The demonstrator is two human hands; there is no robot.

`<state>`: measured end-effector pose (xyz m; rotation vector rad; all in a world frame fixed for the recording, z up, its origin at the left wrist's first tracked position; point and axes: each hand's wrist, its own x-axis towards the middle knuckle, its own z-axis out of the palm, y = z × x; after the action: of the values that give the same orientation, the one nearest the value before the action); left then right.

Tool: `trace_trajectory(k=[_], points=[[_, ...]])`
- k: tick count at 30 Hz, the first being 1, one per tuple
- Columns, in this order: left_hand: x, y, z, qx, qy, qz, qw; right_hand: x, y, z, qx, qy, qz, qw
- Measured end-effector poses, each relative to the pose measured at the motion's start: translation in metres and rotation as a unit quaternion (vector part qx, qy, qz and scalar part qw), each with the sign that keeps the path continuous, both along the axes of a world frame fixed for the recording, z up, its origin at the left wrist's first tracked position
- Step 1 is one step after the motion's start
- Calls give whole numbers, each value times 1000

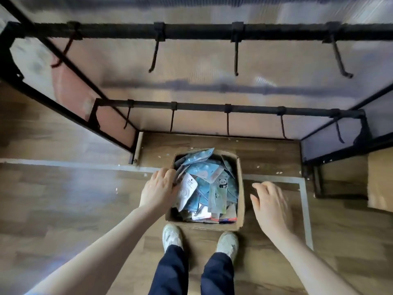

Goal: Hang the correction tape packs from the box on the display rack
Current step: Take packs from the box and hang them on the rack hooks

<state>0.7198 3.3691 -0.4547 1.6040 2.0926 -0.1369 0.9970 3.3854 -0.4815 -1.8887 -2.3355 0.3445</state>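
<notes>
Two hands reach down. Left hand (158,191) fingers (170,175) curl into the brown cardboard box (240,188) on the wooden floor (85,188), touching the blue and white correction tape packs (204,184). Right hand (269,204) fingers are spread, holding nothing, just right of the box. Far behind stands the black metal display rack (212,30) with bare hooks (236,58).

**Blue packs in a brown box**

The box (239,188) is showing plain brown cardboard. The packs (204,184) are showing mostly light blue, one bearing a black-and-white panda. The rack (191,31) is showing black, the floor (63,199) brown wood grain, the shoes (172,236) white, the trousers (170,271) dark navy.
</notes>
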Motion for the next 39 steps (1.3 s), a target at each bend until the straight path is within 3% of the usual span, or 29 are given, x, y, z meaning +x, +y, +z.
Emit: trace_trajectory(k=[9, 16, 28, 35, 39], points=[[6, -9, -176, -118, -49, 73, 989, -2, -17, -133, -60, -7, 3, 998], [-7, -4, -265, -122, -68, 76, 987, -6, -13, -196, -84, -7, -6, 996], [-18, -6, -297, -110, -124, 136, 977, -32, 9, -226, -140, 6, -22, 990], [-9, -12, -299, -161, -94, 211, 959, -52, 32, -221, -181, 6, -26, 983], [-8, -14, -299, -191, -41, 205, 959, -69, 46, -220, -220, 32, -45, 974]])
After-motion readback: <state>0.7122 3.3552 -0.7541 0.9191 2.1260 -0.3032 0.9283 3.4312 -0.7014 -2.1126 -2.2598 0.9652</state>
